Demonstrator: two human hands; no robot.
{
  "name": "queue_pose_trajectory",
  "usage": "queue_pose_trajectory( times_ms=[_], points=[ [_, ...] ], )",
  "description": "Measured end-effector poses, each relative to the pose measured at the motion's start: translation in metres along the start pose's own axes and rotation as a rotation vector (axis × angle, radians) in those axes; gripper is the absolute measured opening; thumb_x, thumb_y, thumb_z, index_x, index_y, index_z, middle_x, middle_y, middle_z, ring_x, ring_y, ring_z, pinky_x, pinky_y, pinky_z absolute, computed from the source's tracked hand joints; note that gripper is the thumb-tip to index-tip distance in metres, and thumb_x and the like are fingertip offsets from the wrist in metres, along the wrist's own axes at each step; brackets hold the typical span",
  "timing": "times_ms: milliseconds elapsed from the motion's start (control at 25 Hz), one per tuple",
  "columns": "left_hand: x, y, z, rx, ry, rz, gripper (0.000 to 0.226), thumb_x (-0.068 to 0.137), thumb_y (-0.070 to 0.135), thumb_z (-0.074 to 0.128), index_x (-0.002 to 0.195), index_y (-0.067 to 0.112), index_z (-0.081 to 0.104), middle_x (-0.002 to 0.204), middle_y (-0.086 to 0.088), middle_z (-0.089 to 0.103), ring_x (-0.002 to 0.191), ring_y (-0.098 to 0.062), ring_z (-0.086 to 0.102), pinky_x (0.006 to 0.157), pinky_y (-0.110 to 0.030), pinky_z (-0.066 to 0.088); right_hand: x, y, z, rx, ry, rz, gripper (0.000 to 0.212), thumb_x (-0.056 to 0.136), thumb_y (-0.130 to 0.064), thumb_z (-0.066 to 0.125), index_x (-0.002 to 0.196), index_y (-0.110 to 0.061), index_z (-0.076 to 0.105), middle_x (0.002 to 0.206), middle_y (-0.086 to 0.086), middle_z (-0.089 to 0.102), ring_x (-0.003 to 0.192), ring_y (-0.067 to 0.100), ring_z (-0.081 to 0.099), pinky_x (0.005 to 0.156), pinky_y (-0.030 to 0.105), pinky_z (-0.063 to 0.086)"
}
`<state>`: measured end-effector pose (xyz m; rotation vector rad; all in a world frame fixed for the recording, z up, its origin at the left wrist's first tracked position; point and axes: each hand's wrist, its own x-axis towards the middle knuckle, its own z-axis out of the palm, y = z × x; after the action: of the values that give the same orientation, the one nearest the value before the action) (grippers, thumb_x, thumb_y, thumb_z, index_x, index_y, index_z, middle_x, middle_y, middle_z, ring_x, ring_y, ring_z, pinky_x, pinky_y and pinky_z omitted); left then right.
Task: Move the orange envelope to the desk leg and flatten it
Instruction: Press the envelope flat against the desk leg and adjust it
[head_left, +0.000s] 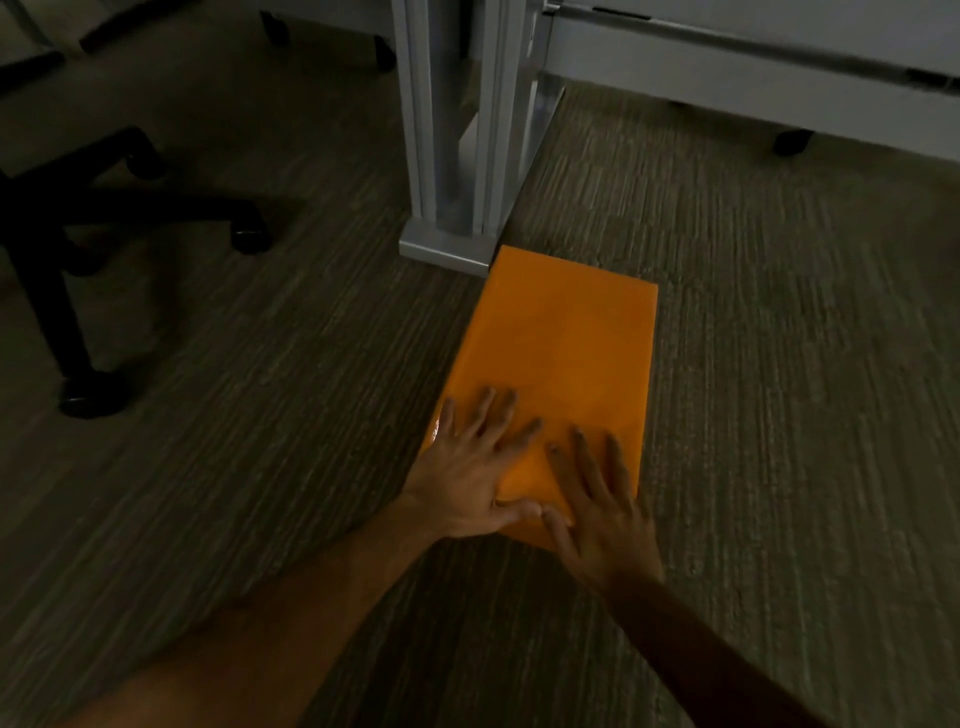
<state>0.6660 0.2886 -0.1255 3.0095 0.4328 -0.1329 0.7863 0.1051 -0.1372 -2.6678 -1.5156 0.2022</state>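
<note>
Both hands, left (470, 486) and right (605, 512), grip released, press flat on the orange envelope (563, 353) touching the desk leg (457, 156).

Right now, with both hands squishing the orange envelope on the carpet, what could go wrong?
The left hand and right hand press only the near end of the flat orange paper envelope, so its far end may stay puffy. Pushing forward might jam its far corner against the grey metal desk leg and crease it.

This looks like an office: grey-brown striped carpet (208, 467) covers the floor, a pale metal desk leg (457, 130) stands on it, and the black wheeled base of a swivel chair (104, 218) sits to the left in dim light.
</note>
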Motion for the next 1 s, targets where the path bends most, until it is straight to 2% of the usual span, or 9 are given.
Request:
queue_pose_trajectory(
  times_ms=[120, 320, 480, 640, 840, 1000],
  points=[
    [0.010, -0.004, 0.000, 0.003, 0.013, 0.002, 0.098, 0.079, 0.089, 0.018, 0.155, 0.035, -0.014, 0.163, -0.009, -0.022, 0.149, -0.036, -0.018, 0.114, -0.069, 0.003, 0.014, 0.001, -0.002, 0.001, -0.021, 0.000, 0.071, 0.094, -0.067, 0.022, 0.157, -0.035, 0.012, 0.166, -0.003, 0.003, 0.152, 0.033, -0.002, 0.100, 0.061, 0.045],
    [0.059, -0.026, -0.003, -0.002, 0.045, 0.000, 0.097, 0.078, 0.089, 0.018, 0.155, 0.036, -0.012, 0.164, -0.009, -0.019, 0.150, -0.035, -0.014, 0.114, -0.068, 0.004, 0.062, 0.015, -0.006, 0.037, 0.053, -0.007, 0.069, 0.094, -0.062, 0.029, 0.156, -0.037, 0.014, 0.166, -0.005, 0.005, 0.152, 0.032, 0.001, 0.094, 0.059, 0.051],
    [0.111, -0.051, -0.003, 0.001, 0.060, 0.006, 0.097, 0.079, 0.089, 0.018, 0.154, 0.037, -0.013, 0.164, -0.007, -0.021, 0.150, -0.033, -0.016, 0.115, -0.066, 0.004, 0.112, 0.029, -0.006, 0.001, 0.116, 0.014, 0.069, 0.094, -0.065, 0.025, 0.156, -0.041, 0.005, 0.166, -0.010, 0.000, 0.152, 0.029, 0.000, 0.088, 0.059, 0.054],
    [0.158, -0.071, -0.004, 0.033, 0.106, 0.010, 0.095, 0.079, 0.089, 0.017, 0.155, 0.038, -0.010, 0.165, -0.006, -0.017, 0.151, -0.032, -0.013, 0.116, -0.065, 0.005, 0.157, 0.041, -0.010, -0.043, 0.167, 0.048, 0.068, 0.093, -0.064, 0.021, 0.155, -0.040, 0.008, 0.165, -0.009, 0.007, 0.152, 0.030, 0.005, 0.086, 0.059, 0.055],
    [0.191, -0.083, -0.007, 0.057, 0.146, 0.009, 0.094, 0.079, 0.089, 0.016, 0.156, 0.037, -0.002, 0.166, -0.006, -0.007, 0.152, -0.031, -0.008, 0.117, -0.065, 0.007, 0.191, 0.052, -0.012, -0.039, 0.192, 0.079, 0.069, 0.091, -0.069, 0.013, 0.154, -0.042, 0.011, 0.165, -0.012, 0.009, 0.152, 0.026, 0.005, 0.094, 0.058, 0.051],
    [0.189, -0.080, -0.009, 0.078, 0.174, -0.046, 0.095, 0.080, 0.087, 0.011, 0.157, 0.032, 0.000, 0.167, -0.006, -0.002, 0.152, -0.030, -0.003, 0.116, -0.065, 0.009, 0.195, 0.057, -0.008, 0.063, 0.230, 0.095, 0.068, 0.090, -0.072, 0.020, 0.152, -0.045, 0.018, 0.164, -0.015, 0.014, 0.152, 0.020, 0.006, 0.099, 0.057, 0.048]
  ],
)
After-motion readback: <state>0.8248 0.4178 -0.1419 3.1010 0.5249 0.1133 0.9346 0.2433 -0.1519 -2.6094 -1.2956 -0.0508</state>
